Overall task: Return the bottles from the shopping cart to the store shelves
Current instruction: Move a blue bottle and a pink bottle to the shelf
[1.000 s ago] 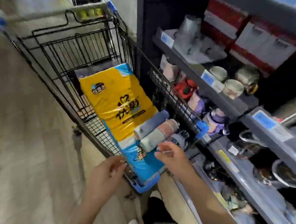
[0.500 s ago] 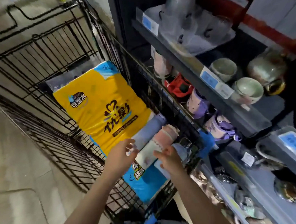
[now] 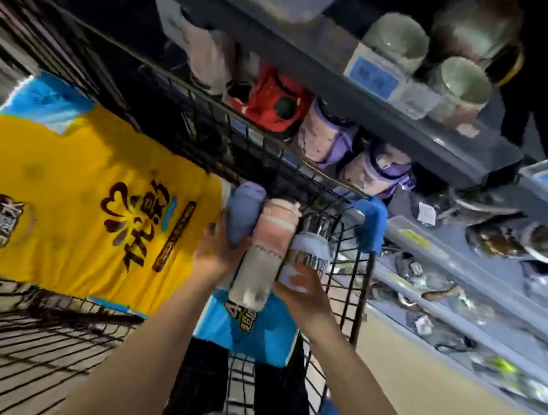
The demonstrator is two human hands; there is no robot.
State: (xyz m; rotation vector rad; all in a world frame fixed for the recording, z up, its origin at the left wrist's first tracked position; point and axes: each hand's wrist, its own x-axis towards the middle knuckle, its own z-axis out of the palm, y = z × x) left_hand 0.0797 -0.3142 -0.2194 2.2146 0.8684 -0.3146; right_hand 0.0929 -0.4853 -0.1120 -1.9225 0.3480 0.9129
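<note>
Left hand (image 3: 217,252) curls around the blue bottle (image 3: 244,213) and right hand (image 3: 302,288) grips the silver-capped bottle (image 3: 308,252), flanking the pink bottle (image 3: 264,255); all three lie in the cart (image 3: 352,277), long axes pointing away toward the shelves (image 3: 432,147).

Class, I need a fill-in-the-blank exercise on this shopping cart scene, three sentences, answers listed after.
1. The left hand grips the ____ bottle.
2. The bottles lie on a large ____ package.
3. The right hand holds the bottle with the ____ cap.

Answers: blue; yellow; silver
</note>
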